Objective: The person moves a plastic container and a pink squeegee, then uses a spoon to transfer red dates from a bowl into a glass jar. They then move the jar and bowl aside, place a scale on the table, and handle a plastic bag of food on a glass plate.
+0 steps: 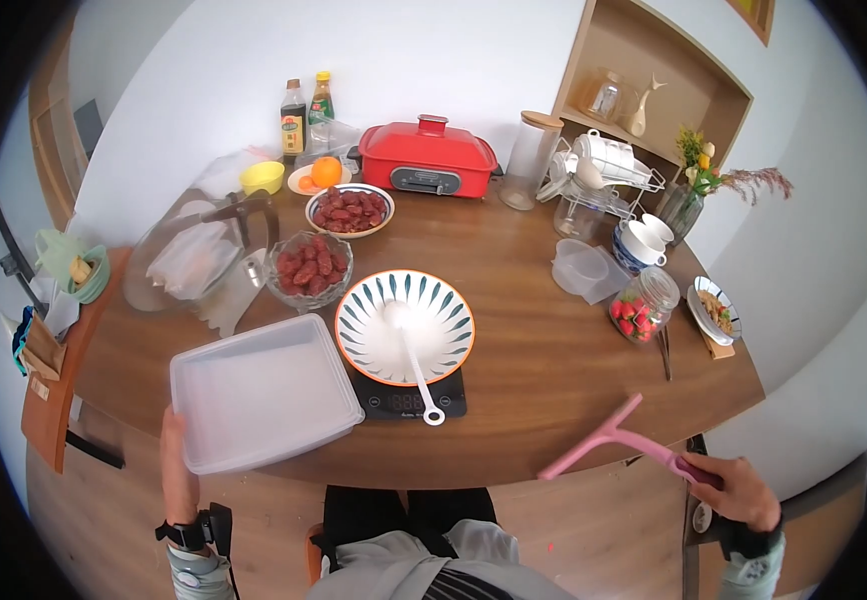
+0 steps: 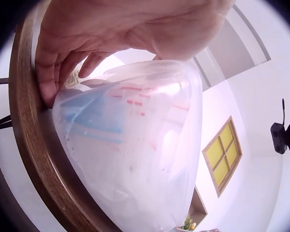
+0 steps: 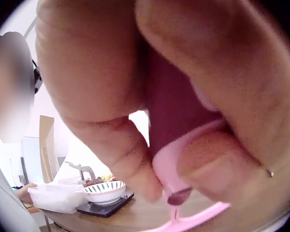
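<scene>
My left hand (image 1: 180,455) is at the left side of a translucent plastic container (image 1: 266,395) near the table's front edge. In the left wrist view, bent fingers (image 2: 47,79) reach around the container's end, down by the wooden table; blue and red markings show through the plastic. My right hand (image 1: 744,492) grips a pink squeegee (image 1: 619,434) by its dark handle, fingers curled around it in the right wrist view. The squeegee's blade lies over the table's front edge. A patterned bowl (image 1: 454,325) of white powder, holding a white spoon (image 1: 417,370), sits on a black kitchen scale (image 1: 389,402).
Two bowls of red dates (image 1: 309,268) stand behind the container, beside a squeegee-like glass-lidded clutter area. A red electric cooker (image 1: 429,160) is at the back. On the right are a strawberry jar (image 1: 644,305), plastic cups (image 1: 586,270), a cup rack (image 1: 609,160) and a plate (image 1: 716,310).
</scene>
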The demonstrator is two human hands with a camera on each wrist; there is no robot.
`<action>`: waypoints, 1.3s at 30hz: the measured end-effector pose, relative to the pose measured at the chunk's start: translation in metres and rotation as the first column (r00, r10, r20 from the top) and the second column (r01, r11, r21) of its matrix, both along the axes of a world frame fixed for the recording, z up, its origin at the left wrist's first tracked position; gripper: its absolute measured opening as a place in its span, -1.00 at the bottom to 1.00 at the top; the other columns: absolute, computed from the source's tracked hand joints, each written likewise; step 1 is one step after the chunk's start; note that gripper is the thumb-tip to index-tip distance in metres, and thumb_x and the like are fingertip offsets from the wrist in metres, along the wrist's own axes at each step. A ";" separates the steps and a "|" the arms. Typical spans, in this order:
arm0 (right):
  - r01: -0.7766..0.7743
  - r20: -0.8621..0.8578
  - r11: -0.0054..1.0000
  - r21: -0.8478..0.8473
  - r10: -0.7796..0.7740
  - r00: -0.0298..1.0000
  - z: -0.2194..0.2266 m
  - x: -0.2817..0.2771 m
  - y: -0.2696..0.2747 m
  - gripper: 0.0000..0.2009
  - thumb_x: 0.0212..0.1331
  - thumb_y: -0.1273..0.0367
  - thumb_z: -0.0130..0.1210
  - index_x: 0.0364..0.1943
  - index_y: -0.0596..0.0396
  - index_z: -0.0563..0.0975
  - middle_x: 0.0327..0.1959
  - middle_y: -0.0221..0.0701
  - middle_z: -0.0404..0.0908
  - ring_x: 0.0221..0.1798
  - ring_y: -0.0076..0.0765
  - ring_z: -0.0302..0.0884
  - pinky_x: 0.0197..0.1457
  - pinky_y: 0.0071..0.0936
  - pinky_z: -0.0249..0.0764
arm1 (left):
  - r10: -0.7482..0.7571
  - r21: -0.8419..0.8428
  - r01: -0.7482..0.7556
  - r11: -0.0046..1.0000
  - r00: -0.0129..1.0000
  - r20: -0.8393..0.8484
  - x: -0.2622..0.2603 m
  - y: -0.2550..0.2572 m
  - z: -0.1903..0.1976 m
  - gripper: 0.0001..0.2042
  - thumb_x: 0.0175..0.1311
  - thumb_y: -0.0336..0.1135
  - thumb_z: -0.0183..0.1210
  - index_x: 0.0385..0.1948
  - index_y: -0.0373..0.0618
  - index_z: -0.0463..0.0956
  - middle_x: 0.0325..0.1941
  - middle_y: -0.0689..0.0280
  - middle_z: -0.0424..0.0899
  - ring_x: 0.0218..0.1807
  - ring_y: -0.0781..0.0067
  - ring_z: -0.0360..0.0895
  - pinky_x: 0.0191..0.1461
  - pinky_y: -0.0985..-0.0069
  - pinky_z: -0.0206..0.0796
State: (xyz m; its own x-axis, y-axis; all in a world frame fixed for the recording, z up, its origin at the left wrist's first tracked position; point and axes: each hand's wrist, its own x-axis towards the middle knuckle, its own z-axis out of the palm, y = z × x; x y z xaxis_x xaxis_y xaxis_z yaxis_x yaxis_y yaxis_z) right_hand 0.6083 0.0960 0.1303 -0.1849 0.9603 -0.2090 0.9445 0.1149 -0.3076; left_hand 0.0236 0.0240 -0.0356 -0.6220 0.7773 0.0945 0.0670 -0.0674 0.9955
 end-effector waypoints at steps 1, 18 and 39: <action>0.019 0.030 1.000 -0.025 -0.019 0.999 0.011 0.003 -0.012 -0.58 -0.08 0.35 0.17 -0.01 -0.02 0.52 -0.56 -0.12 0.55 -0.56 -0.01 0.48 -0.40 -0.36 0.44 | 0.004 -0.002 -0.004 1.000 1.000 0.006 -0.002 0.000 -0.003 -0.49 0.33 0.04 -0.11 0.05 -0.27 0.31 0.00 0.27 0.41 0.01 0.48 0.32 0.12 0.55 0.14; -0.014 -0.183 0.916 0.400 0.095 0.978 -0.130 -0.069 0.103 -0.58 0.16 0.25 0.04 0.08 0.15 0.38 -0.46 0.05 0.56 -0.39 0.18 0.55 -0.32 -0.10 0.46 | 0.031 -0.013 -0.031 0.999 0.999 -0.010 0.002 0.004 0.006 -0.58 0.34 -0.04 -0.10 -0.07 -0.28 0.39 -0.12 0.32 0.45 -0.09 0.53 0.33 0.06 0.58 0.14; 0.367 -0.265 0.847 0.384 -0.280 0.923 -0.161 -0.068 0.376 -0.71 -0.06 0.23 0.18 -0.35 0.17 0.61 -0.41 -0.05 0.61 -0.28 0.04 0.60 -0.19 -0.17 0.52 | 0.146 -0.030 -0.147 0.989 0.988 -0.054 -0.003 -0.010 -0.004 -0.47 0.36 0.05 -0.18 0.10 -0.29 0.29 0.14 0.14 0.35 0.17 0.36 0.27 0.24 0.49 0.07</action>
